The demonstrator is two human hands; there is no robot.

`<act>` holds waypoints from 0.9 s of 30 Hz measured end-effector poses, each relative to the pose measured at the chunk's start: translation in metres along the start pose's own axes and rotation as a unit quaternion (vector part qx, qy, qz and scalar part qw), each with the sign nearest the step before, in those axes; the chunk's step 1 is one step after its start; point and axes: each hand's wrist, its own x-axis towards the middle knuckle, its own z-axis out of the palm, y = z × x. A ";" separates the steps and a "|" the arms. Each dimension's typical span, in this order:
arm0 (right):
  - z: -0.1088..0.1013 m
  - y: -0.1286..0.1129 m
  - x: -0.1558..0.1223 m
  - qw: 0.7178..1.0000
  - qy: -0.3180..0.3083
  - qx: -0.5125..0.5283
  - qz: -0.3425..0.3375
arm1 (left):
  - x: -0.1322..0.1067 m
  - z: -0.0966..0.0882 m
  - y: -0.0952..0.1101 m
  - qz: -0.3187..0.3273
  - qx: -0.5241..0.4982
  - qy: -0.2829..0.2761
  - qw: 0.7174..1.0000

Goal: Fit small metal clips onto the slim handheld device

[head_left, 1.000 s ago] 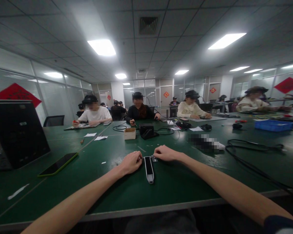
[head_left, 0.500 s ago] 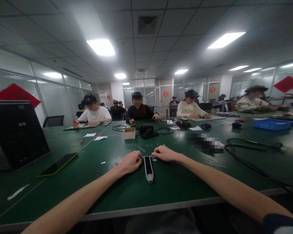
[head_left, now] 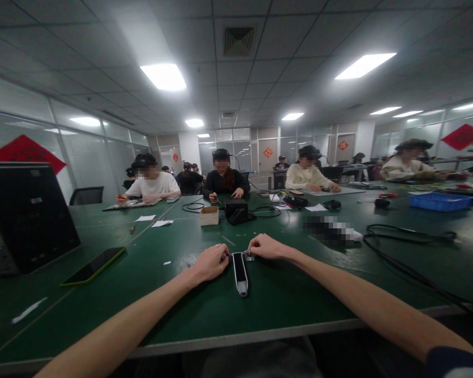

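Observation:
A slim white device with a long black face, like a scanning pen (head_left: 240, 273), lies on the green table (head_left: 284, 304) with its narrow end toward me. My left hand (head_left: 213, 261) rests by its far left end, fingers curled together; what they pinch, if anything, is hidden. On the other side, my right hand (head_left: 268, 247) has its fingertips closed at a small shiny, clear-looking piece (head_left: 250, 258) beside the device's far right end. Part of that piece is covered by the fingers.
At left lie a phone (head_left: 93, 266) with a green edge and a black computer case (head_left: 31, 215). Ahead stand a small box (head_left: 209, 216) and a black case (head_left: 236, 211). Black cables (head_left: 394, 257) and a blue tray (head_left: 440, 201) are at right. Several people sit opposite.
My right hand has shifted very slightly to the right. My left hand and the device stay nearly in place. Across the table, a person's hand has drawn inward.

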 end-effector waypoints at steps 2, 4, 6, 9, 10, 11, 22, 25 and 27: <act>-0.002 -0.001 -0.001 1.000 -0.008 0.009 0.003 | -0.001 -0.001 0.001 -0.004 -0.002 -0.002 1.000; -0.003 -0.001 -0.002 1.000 -0.015 0.011 0.003 | -0.001 -0.002 0.002 -0.005 -0.007 -0.006 1.000; -0.003 -0.001 -0.002 1.000 -0.022 0.014 0.002 | -0.001 -0.003 0.002 -0.006 -0.010 -0.007 1.000; -0.002 0.001 -0.002 1.000 -0.023 0.013 -0.006 | -0.001 -0.002 0.002 -0.005 -0.004 -0.006 1.000; -0.002 0.001 -0.002 1.000 -0.021 0.012 -0.010 | 0.000 -0.002 0.002 -0.004 0.000 -0.005 1.000; -0.001 0.002 -0.001 1.000 -0.018 0.009 -0.016 | 0.000 -0.001 0.001 -0.002 0.003 -0.003 1.000; 0.001 0.008 0.000 0.998 -0.021 0.026 -0.059 | 0.000 0.000 0.001 -0.002 0.004 -0.005 1.000; 0.003 0.012 0.000 0.997 -0.014 0.027 -0.074 | 0.000 -0.001 0.002 -0.011 0.001 -0.012 1.000; 0.006 0.012 0.000 0.996 0.006 0.024 -0.083 | 0.000 -0.002 0.002 -0.017 -0.003 -0.014 1.000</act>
